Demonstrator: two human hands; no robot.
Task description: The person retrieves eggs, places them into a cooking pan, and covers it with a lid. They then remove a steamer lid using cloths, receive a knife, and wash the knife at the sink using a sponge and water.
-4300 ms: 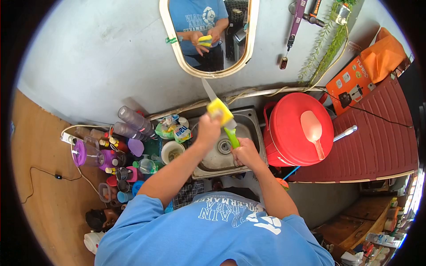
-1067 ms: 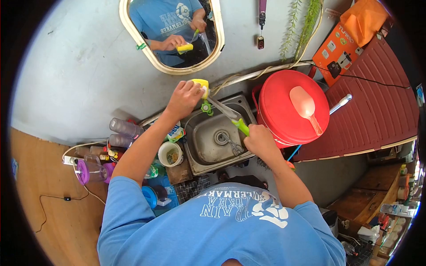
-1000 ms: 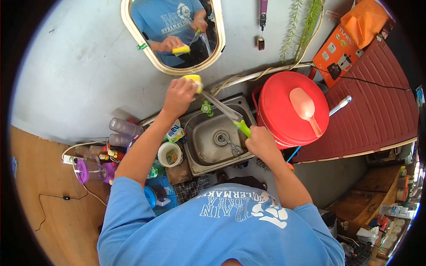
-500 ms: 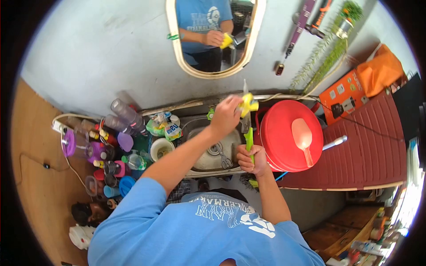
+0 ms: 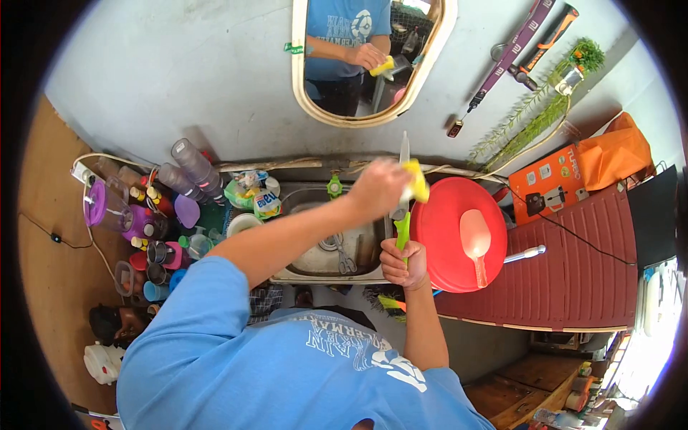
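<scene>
My right hand [image 5: 403, 264] is wrapped round the green handle of a knife [image 5: 403, 229], whose blade points up and away from me. My left hand [image 5: 380, 190], slightly blurred, grips a yellow sponge [image 5: 417, 183] against the blade, which it partly covers. The blade's tip shows beyond the sponge. Both hands are over the right side of the metal sink [image 5: 365, 247]. In the basin, beside the drain, lies a scissor-like metal utensil [image 5: 347, 262].
Right of the sink is a red lidded bucket [image 5: 444, 236] with a pink dipper [image 5: 476, 240] on its lid. Cups, bottles and a purple blender [image 5: 100, 204] crowd the left side. A mirror [image 5: 304, 100] hangs ahead. Behind the sink is a green tap handle [image 5: 335, 186].
The sponge has shifted slightly along the blade towards the handle, and my left hand is more blurred. My right hand keeps its hold on the knife. The camera view has shifted and tilted a little.
</scene>
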